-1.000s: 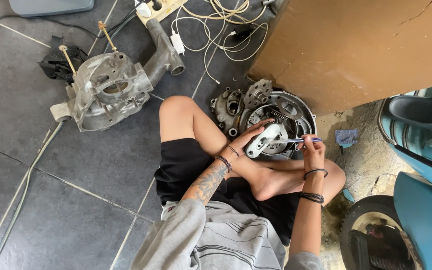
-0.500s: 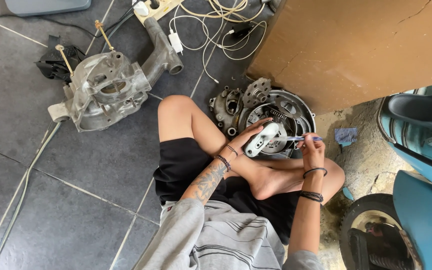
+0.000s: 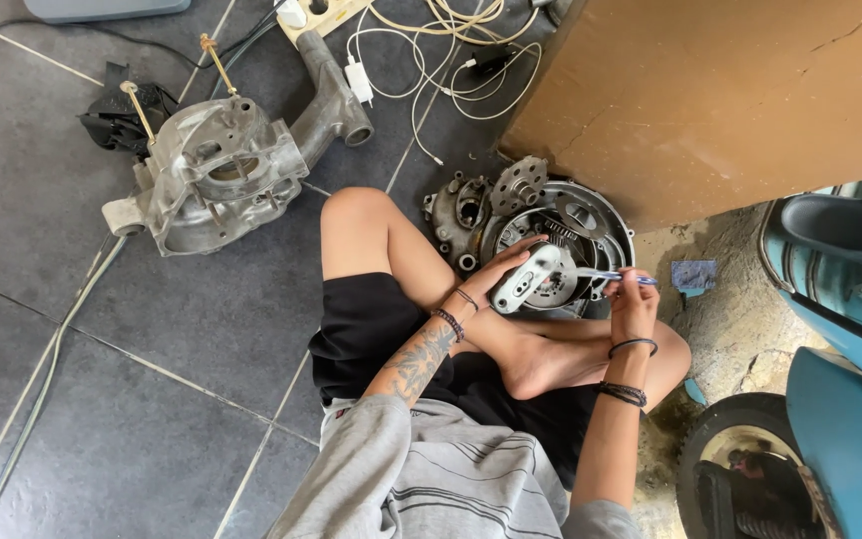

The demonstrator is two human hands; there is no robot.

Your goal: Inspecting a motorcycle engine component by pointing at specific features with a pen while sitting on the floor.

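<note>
A: Sitting cross-legged on the floor [image 3: 102,399], we had the left hand [image 3: 496,271] closed round a pale metal lever [image 3: 529,279], fingers wrapped under its lower end.

B: And the right hand [image 3: 634,299] pinched a thin blue-handled tool [image 3: 613,276], its tip meeting the lever near the upper end. Fingers shut on the handle, as far as we could see.

A: Where did the lever sit?

B: Held in the air just over the round engine cover [image 3: 591,215], which lay on the floor near the upper right corner, against the brown box [image 3: 730,100]. Our foot [image 3: 541,359] lay just below it.

A: Its long axis?

B: It ran on a slant, from lower left by our left palm up to the right, the broad end pointing toward the cover. The tool lay nearly level, pointing left at it.

A: What could we have spoiled from there?

B: In our judgement, the tool tip could have skidded off the smooth metal and jabbed the left fingers, since both hands worked unsupported. A loose grip might also have dropped the lever onto the gear [image 3: 518,185] below.

A: The engine case [image 3: 216,170] and the white cables [image 3: 431,40] lay well apart, toward the floor's top edge.
</note>
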